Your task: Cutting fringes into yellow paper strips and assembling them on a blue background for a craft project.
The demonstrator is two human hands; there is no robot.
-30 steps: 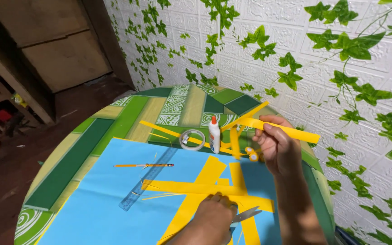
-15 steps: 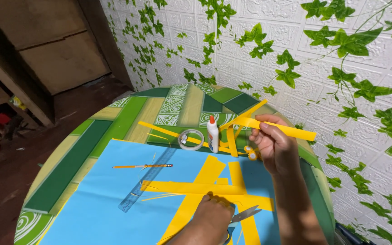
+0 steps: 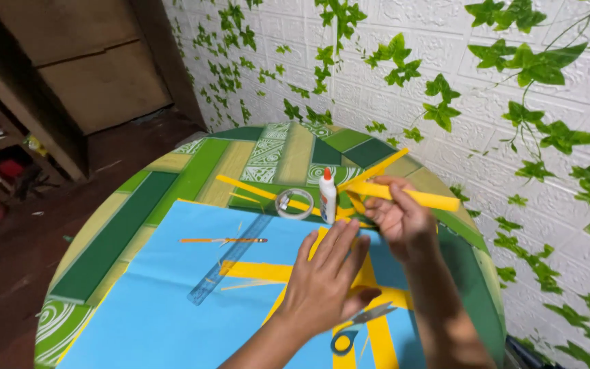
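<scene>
The right hand (image 3: 396, 220) is lifted a little above the round table (image 3: 138, 205), fingers pinched shut on a long yellow paper strip (image 3: 414, 197) that sticks out level toward the leafy wall; a second strip (image 3: 377, 168) angles up behind it, and I cannot tell whether that one is also in the grip. Holding it clear of the surface keeps it free of the other pieces.

The left hand (image 3: 326, 280) lies flat and open, fingers spread, pressing on the blue paper sheet (image 3: 165, 307) where yellow strips (image 3: 261, 272) cross, likely to keep them from sliding.

A white glue bottle (image 3: 328, 197) with a red cap stands upright just beyond the fingertips, beside a roll of clear tape (image 3: 293, 203). A clear ruler (image 3: 230, 258) lies slantwise on the sheet, an orange pencil (image 3: 223, 240) across its top end. Scissors (image 3: 358, 326) rest near the left wrist.
</scene>
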